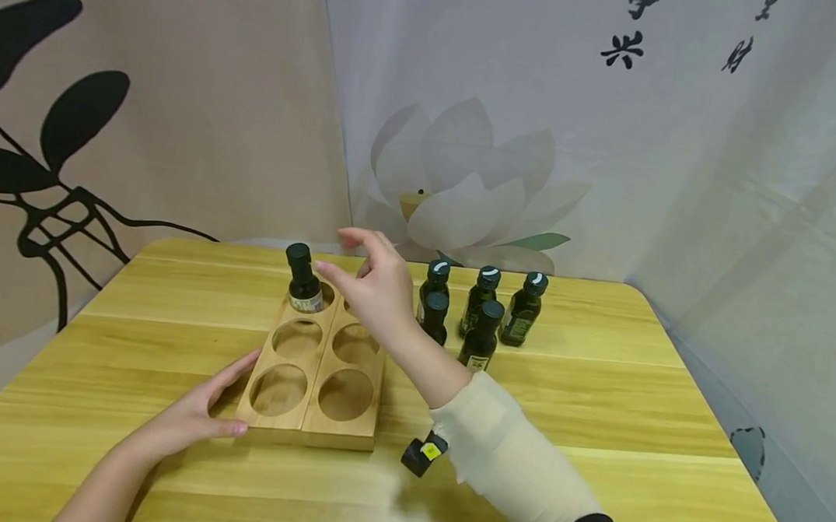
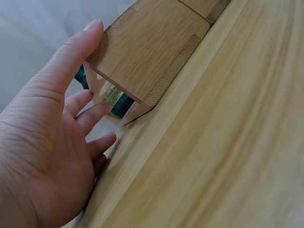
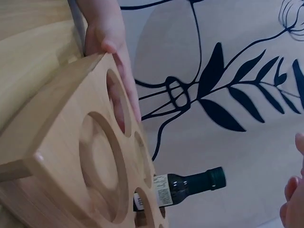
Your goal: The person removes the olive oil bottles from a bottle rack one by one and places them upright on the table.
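Observation:
A wooden rack [image 1: 322, 349] with two rows of round holes stands on the table. One small dark glass bottle [image 1: 305, 286] with a pale label stands in its back left hole, tilted slightly. My right hand [image 1: 383, 292] is above the rack's back right part, thumb and forefinger spread apart, holding nothing. Its thumb tip appears close to the bottle in the head view; contact is unclear. At the rack's front left corner my left hand [image 1: 183, 426] rests with spread fingers, the thumb touching the corner. The left wrist view shows these fingers [image 2: 97, 116] loosely bent beside the rack.
Several dark capped bottles [image 1: 523, 311] stand in a cluster right of the rack, partly behind my right forearm. A small black device with a yellow patch [image 1: 429, 451] hangs by the right wrist. A printed cloth backdrop [image 1: 256, 114] rises behind the table [image 1: 590, 486].

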`<act>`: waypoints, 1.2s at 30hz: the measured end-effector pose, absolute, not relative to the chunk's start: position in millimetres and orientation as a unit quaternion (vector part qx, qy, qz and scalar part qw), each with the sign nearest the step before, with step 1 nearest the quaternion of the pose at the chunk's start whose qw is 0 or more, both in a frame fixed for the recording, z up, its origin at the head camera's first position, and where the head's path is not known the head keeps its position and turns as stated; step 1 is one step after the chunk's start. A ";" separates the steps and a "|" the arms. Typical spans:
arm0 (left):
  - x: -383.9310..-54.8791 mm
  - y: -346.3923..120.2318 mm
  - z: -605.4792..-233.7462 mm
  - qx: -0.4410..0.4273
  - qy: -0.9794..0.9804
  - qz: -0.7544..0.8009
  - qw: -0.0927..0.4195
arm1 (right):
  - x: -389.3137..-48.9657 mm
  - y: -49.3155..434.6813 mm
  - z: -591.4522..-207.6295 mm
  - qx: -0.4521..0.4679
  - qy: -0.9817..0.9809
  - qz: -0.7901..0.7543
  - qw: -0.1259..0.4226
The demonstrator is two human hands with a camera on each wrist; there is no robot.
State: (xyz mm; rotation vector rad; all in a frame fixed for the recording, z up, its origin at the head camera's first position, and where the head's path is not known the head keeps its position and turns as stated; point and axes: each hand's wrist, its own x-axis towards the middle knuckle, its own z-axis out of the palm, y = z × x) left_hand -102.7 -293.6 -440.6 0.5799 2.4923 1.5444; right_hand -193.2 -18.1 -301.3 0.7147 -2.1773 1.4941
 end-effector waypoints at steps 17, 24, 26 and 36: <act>-100.9 -291.9 -439.6 0.195 0.825 0.523 0.087 | -227.3 -73.8 -322.9 0.164 -0.878 0.418 0.163; -101.7 -292.9 -438.5 0.195 0.826 0.520 0.095 | -240.7 -83.3 -336.7 0.121 -0.901 0.390 0.145; -102.6 -293.2 -437.4 0.195 0.825 0.522 0.093 | -244.9 -84.9 -339.3 0.113 -0.902 0.392 0.141; -104.6 -294.0 -441.0 0.200 0.824 0.522 0.092 | -251.0 -93.9 -350.4 0.096 -0.893 0.426 0.107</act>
